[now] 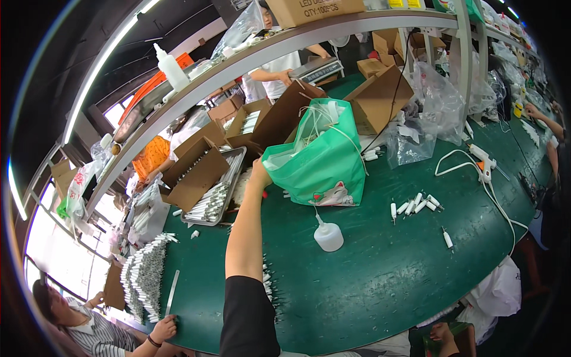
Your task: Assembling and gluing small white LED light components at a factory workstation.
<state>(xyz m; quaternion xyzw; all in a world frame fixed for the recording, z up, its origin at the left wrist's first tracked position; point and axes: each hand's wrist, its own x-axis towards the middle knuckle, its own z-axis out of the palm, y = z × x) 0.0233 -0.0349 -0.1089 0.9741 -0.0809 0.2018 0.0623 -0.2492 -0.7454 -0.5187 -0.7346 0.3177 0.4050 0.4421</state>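
Note:
My left hand reaches far across the green worktable and is closed on the left edge of a green cloth bag. The bag stands with its mouth gaping, and pale cords and clear plastic show inside. Just in front of it, a white squeeze bottle with a thin spout stands on the table. My right hand is low at the lower right, below the table's near edge. Its fingers look curled, and I cannot make out whether anything is in them.
Small white cylinders with metal tips lie right of the bottle, beside a white glue gun and its cord. At left are a metal tray of white rods, a large stack of tubes and a steel ruler near a co-worker's hand. A shelf crosses above.

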